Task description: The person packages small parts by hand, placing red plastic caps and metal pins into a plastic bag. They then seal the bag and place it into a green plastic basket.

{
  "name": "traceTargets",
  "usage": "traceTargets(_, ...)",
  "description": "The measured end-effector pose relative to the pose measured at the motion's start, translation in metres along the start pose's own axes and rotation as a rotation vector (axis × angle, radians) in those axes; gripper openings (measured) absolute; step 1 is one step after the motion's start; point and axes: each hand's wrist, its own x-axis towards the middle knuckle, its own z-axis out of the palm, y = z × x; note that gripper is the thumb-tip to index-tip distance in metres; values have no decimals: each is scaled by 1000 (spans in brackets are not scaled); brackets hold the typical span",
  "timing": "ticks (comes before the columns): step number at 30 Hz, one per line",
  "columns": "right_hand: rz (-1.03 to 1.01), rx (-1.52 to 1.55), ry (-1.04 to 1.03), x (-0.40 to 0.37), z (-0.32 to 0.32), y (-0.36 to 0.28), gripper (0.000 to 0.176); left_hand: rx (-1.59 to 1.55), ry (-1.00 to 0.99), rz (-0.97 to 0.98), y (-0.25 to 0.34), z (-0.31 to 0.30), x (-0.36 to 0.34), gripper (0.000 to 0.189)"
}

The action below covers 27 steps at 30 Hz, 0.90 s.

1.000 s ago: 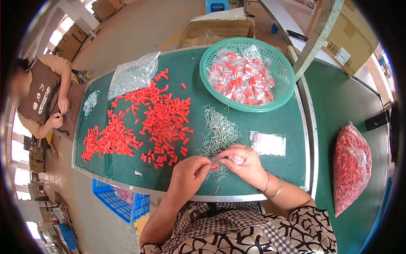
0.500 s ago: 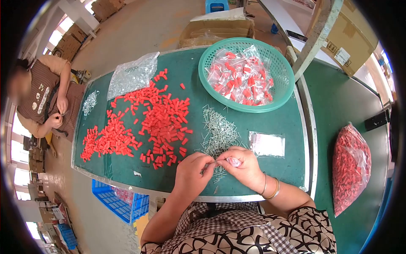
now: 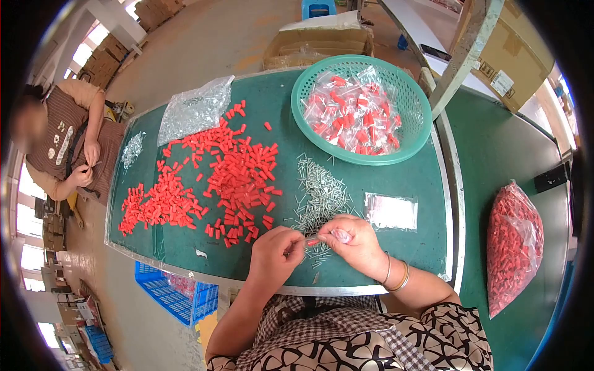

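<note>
Over the near edge of the green table, my left hand (image 3: 275, 255) is closed, its thumb and fingertips pinching one end of a small clear bag (image 3: 311, 240) with something red in it. My right hand (image 3: 354, 242) pinches the other end of that bag and also has a crumpled clear packet (image 3: 341, 235) between its fingers. Just beyond my fingers lies a pile of metal screws (image 3: 320, 193). Left of it spreads a heap of red plastic plugs (image 3: 241, 179). Flat clear bags (image 3: 391, 211) lie right of the screws.
A green basket (image 3: 422, 133) holds filled packets. Clear plastic (image 3: 195, 114) lies at the table's far left. A large bag of red pieces (image 3: 513, 247) is at right, a blue crate (image 3: 164, 290) below the table. A co-worker (image 3: 68, 139) sits at left.
My left hand has shifted slightly left and down, away from my right fingertips. The small bag with something red now shows between both hands.
</note>
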Motion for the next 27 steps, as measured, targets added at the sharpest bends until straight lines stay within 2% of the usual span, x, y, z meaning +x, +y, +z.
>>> traceTargets(6, 62, 66, -13, 2, -3, 1, 6, -19, 20, -26, -2, -4, 0, 14)
traceTargets(12, 0, 46, -62, 2, -1, 6, 7, -60, -2, -36, 1, 0, 2, 12)
traceTargets(23, 111, 159, -56, -2, 3, 5, 6, -78, -19, -62, 7, 2, 4, 12)
traceTargets(27, 179, 192, -74, -2, 1, 4, 6, -129, -33, -141, 11, 4, 5, 11)
